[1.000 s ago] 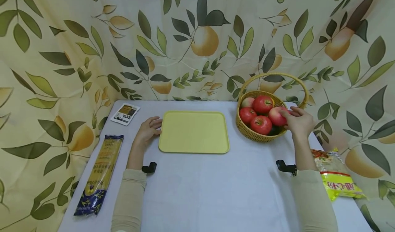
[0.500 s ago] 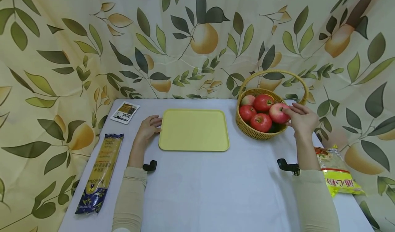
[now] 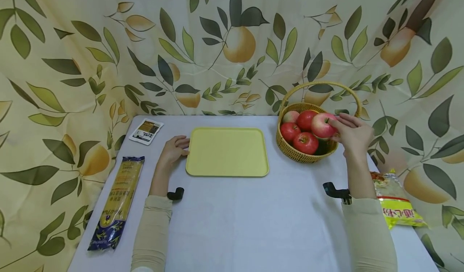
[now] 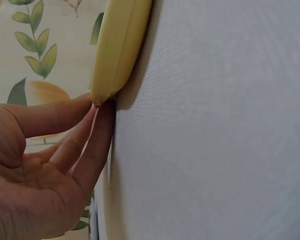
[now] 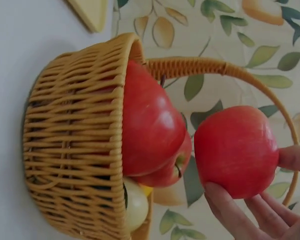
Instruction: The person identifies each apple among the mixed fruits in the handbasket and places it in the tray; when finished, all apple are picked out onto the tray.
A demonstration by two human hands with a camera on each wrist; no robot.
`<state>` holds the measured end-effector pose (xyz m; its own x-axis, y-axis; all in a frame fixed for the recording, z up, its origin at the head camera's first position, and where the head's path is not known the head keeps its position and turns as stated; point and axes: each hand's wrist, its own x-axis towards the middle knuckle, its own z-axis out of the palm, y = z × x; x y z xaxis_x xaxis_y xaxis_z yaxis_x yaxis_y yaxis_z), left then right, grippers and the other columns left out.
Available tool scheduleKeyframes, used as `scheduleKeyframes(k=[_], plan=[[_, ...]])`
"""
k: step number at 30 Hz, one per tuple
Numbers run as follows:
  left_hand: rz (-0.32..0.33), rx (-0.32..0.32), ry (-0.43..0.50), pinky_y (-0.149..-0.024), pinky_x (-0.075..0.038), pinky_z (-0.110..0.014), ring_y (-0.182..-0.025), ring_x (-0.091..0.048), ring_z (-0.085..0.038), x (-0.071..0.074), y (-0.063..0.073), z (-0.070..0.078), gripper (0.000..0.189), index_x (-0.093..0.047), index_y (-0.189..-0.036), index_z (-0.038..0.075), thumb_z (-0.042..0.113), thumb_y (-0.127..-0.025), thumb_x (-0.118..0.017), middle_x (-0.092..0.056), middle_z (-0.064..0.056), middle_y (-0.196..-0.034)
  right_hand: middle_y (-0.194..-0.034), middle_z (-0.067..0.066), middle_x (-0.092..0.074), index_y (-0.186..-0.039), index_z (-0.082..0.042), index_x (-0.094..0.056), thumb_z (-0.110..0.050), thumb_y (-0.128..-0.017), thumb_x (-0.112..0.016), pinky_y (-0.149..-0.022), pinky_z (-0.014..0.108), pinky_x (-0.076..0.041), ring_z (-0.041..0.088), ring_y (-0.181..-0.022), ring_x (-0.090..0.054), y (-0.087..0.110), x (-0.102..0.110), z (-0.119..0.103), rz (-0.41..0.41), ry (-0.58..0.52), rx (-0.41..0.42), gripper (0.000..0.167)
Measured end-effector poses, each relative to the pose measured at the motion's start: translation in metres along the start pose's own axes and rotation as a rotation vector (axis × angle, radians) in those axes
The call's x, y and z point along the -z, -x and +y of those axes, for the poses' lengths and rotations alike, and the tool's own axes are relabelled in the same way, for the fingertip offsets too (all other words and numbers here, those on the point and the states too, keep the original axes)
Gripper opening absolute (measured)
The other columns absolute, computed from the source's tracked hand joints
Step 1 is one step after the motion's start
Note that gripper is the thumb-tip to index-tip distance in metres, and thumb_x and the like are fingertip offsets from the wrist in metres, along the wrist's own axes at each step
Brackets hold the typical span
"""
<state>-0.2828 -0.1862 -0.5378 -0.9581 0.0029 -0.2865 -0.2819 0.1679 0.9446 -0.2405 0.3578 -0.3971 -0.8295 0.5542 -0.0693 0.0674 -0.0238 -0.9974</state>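
My right hand point(image 3: 357, 135) grips a red apple point(image 5: 236, 151) between thumb and fingers, its stem showing in the head view. In the right wrist view this apple hangs apart from the others, above the rim of the wicker basket point(image 5: 75, 135). Inside the basket are several more red apples point(image 3: 305, 143), and a pale round fruit point(image 5: 135, 204) shows low behind the rim. At the left edge of the yellow tray point(image 3: 227, 152), my left hand point(image 3: 173, 151) pinches the rim. The left wrist view shows its thumb and fingertips meeting at the tray's end point(image 4: 115, 55).
A long spaghetti pack point(image 3: 117, 203) lies along the table's left side, with a small white packet point(image 3: 146, 131) behind it. To the right, a yellow snack-like bag point(image 3: 398, 203) lies by the right forearm. A patterned curtain point(image 3: 217, 62) hangs behind the white-covered table point(image 3: 246, 223).
My right hand has lifted the apple up from among the others, slightly above the basket's rim. The left hand stays at the tray's edge.
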Motion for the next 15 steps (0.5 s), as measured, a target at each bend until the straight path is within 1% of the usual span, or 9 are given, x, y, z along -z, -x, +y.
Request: scheduleKeyframes(k=[4, 5, 9, 12, 15], plan=[[0.009, -0.009, -0.035, -0.101, -0.055, -0.034, -0.136, -0.057, -0.032, -0.001, 0.001, 0.002, 0.073, -0.039, -0.157, 0.0, -0.019, -0.091, -0.063, -0.056, -0.019, -0.151, -0.102, -0.006, -0.077, -0.122, -0.015, -0.077, -0.021, -0.079, -0.093, -0.052, 0.025, -0.058, 0.004, -0.08, -0.074, 0.003, -0.009, -0.005, -0.015, 0.033, 0.019, 0.047], [0.01, -0.007, -0.031, -0.101, -0.055, -0.034, -0.136, -0.057, -0.032, -0.001, 0.001, 0.003, 0.073, -0.039, -0.157, 0.0, -0.019, -0.091, -0.063, -0.056, -0.019, -0.151, -0.102, -0.006, -0.077, -0.122, -0.014, -0.077, -0.021, -0.079, -0.093, -0.052, 0.025, -0.058, 0.004, -0.08, -0.074, 0.003, -0.011, -0.006, -0.021, 0.032, 0.026, 0.047], [0.02, 0.029, 0.007, -0.098, -0.056, -0.032, -0.135, -0.058, -0.031, -0.001, 0.002, 0.002, 0.075, -0.039, -0.157, 0.001, -0.02, -0.09, -0.064, -0.057, -0.018, -0.151, -0.101, -0.005, -0.077, -0.12, -0.013, -0.076, -0.018, -0.079, -0.093, -0.054, 0.027, -0.06, 0.006, -0.08, -0.074, 0.005, -0.023, -0.011, -0.045, 0.002, 0.029, 0.046], [0.016, 0.044, 0.041, -0.094, -0.057, -0.028, -0.135, -0.059, -0.031, 0.001, 0.002, 0.002, 0.075, -0.04, -0.157, 0.002, -0.02, -0.09, -0.065, -0.057, -0.017, -0.15, -0.1, -0.005, -0.078, -0.12, -0.012, -0.076, -0.016, -0.079, -0.093, -0.056, 0.03, -0.06, 0.007, -0.08, -0.075, 0.007, -0.033, -0.014, -0.062, -0.013, 0.024, 0.044], [0.008, 0.047, 0.078, -0.09, -0.059, -0.026, -0.135, -0.058, -0.032, 0.002, 0.001, 0.001, 0.075, -0.041, -0.157, 0.002, -0.02, -0.089, -0.064, -0.056, -0.018, -0.151, -0.1, -0.006, -0.077, -0.121, -0.012, -0.075, -0.016, -0.082, -0.091, -0.057, 0.031, -0.061, 0.006, -0.082, -0.074, 0.009, -0.042, -0.015, -0.073, 0.014, 0.037, 0.043]])
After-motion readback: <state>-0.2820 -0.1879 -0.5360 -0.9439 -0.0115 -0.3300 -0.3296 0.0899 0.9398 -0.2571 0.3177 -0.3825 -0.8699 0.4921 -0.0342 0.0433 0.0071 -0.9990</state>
